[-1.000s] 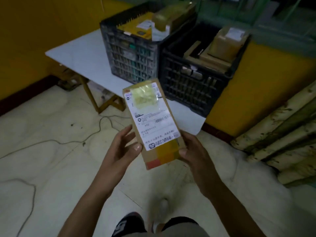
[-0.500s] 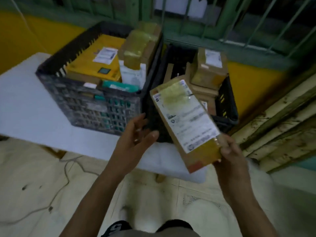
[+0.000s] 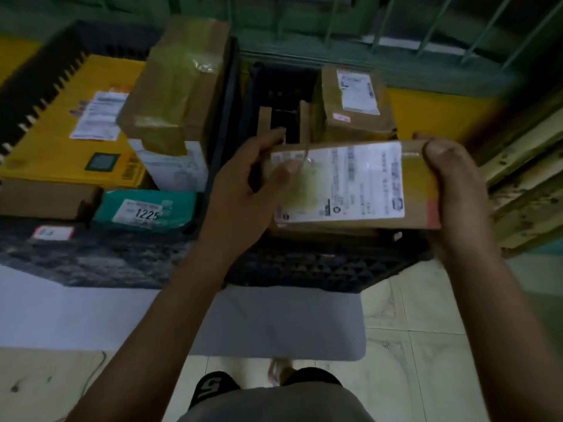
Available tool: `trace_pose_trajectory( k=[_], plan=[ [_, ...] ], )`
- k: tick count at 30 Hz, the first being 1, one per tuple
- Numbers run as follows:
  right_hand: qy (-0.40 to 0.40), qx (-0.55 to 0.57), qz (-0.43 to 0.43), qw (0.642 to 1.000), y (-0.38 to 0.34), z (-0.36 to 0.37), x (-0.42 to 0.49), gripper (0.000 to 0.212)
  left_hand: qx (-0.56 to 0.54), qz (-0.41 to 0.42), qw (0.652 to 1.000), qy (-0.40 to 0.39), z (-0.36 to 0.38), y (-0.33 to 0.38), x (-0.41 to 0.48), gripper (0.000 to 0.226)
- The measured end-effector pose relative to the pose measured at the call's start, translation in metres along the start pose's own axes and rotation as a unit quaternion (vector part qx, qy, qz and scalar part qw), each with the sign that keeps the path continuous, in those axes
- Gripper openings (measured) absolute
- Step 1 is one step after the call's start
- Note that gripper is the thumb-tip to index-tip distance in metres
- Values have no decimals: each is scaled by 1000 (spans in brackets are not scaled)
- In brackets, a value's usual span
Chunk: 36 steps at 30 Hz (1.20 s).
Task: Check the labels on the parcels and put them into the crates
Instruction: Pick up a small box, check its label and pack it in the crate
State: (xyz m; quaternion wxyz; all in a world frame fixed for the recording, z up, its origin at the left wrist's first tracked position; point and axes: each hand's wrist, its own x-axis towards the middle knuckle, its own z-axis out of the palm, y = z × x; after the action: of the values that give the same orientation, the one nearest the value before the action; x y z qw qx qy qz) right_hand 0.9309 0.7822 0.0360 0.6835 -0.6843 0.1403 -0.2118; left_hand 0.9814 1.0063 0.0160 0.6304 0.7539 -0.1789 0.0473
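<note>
White table [image 3: 76, 318] bearing two crates side by side: grey crate [image 3: 91, 260] at eleven o'clock of the person, holding a yellow parcel [image 3: 54, 153] and a teal parcel [image 3: 146, 208]; black crate [image 3: 304, 266] at twelve o'clock. Brown parcel [image 3: 359, 184], label up, held level over the black crate, above the boxes inside; contact with them cannot be told. Left hand [image 3: 240, 193] grasps its nine o'clock end, thumb on the label; right hand [image 3: 451, 178] grasps its three o'clock end.

Parcel depot: crates [image 3: 91, 260] of labelled parcels [image 3: 146, 208]
</note>
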Motion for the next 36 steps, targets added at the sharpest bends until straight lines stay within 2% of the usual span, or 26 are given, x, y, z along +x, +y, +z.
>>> trace_pose_trajectory(
  k=[5,10,13,16,17,19,21,24,26,27,29,30,32,34,36],
  plan=[
    [-55,6,55,997,7,3,75,16,-72,-67,991,85,18,-5,36,27],
    [-161,-170,110,966,36,-2,99,33,-24,-116,990,80,27,-22,38,23],
    [-228,-321,71,916,56,-10,89,26,89,-168,982,1,24,-32,28,24],
    [-243,-445,27,862,67,-10,70,25,285,-200,931,-109,27,-38,20,45],
    [-225,-459,8,860,69,-7,66,26,327,-202,915,-126,28,-37,22,58],
    [-196,-458,-15,867,66,-4,59,29,349,-181,909,-139,26,-39,28,66],
    [-233,-464,-15,854,60,-4,55,43,342,-155,914,-153,22,-40,32,62],
    [-382,-499,70,774,49,-4,47,102,314,-167,918,-174,17,-44,35,58],
    [-424,-520,110,733,45,-6,47,124,286,-169,926,-178,15,-48,35,58],
    [-422,-523,103,734,42,-7,48,124,248,-169,938,-171,14,-48,37,57],
    [-353,-525,52,773,35,-6,49,100,114,-160,975,-108,14,-47,40,52],
    [-295,-510,42,807,30,-2,50,86,51,-153,985,-61,15,-45,42,51],
    [-190,-400,63,894,23,11,53,69,42,-85,995,16,23,-39,45,59],
    [-133,-312,73,938,20,32,55,59,48,-42,998,19,36,-32,47,68],
    [-143,-295,52,943,18,58,61,52,20,-83,996,-32,50,-27,57,70]
  ],
)
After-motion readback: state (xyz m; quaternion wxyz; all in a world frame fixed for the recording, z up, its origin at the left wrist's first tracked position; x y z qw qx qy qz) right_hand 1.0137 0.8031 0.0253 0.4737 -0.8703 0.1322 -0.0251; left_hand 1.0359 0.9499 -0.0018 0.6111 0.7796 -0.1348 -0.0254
